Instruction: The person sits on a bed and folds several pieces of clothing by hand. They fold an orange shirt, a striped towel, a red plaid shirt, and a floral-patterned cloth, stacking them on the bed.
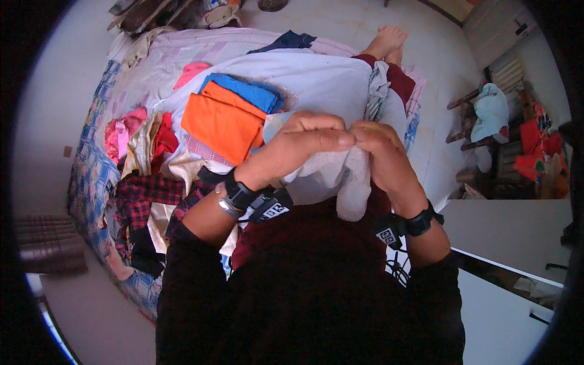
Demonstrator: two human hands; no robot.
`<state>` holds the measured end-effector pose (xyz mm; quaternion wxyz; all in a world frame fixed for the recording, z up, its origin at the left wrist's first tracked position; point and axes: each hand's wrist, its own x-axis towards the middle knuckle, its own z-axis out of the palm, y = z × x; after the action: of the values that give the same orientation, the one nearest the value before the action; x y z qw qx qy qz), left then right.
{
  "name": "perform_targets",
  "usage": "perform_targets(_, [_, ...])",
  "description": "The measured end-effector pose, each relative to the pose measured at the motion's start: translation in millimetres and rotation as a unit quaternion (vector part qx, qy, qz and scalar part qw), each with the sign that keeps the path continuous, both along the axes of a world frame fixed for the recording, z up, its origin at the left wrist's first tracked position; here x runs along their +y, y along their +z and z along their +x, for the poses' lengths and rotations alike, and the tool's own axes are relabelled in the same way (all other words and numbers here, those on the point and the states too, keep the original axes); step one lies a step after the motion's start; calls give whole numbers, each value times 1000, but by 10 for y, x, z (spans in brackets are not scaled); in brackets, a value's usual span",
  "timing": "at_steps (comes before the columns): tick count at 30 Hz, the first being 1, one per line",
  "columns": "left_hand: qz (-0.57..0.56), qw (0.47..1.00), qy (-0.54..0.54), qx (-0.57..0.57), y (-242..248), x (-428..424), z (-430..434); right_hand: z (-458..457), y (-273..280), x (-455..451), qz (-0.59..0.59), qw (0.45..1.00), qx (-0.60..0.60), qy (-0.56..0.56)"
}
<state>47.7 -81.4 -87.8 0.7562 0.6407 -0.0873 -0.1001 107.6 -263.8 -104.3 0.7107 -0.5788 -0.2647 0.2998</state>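
Observation:
A pair of off-white socks (354, 196) hangs below my hands, over my lap, with one rounded toe end pointing down. My left hand (312, 133) pinches the top of the socks between thumb and curled fingers. Close against it, my right hand (382, 148) grips the same upper edge, and the thumbs almost meet. The exact hold is partly hidden by my fingers. Just left of my left hand lies a folded orange cloth (223, 125), overlapping a folded blue cloth (246, 91). A pale cloth with coloured stripes (274, 124) shows behind my left wrist.
A white sheet (319, 75) covers part of the bed's blue patterned mattress (93, 132). Crumpled clothes, including a red-and-black plaid garment (148, 191), lie on the left. A grey-white striped cloth (378, 93) rests by my legs. A white cabinet (506, 301) stands at lower right.

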Motion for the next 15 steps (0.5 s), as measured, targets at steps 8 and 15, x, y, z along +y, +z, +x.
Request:
perform_targets(8, [-193, 979, 70, 18, -131, -175, 105, -22, 5, 118, 117, 983, 119, -81])
perform_targets(15, [-322, 934, 149, 30, -184, -312, 172, -53, -12, 223, 97, 973, 108, -180])
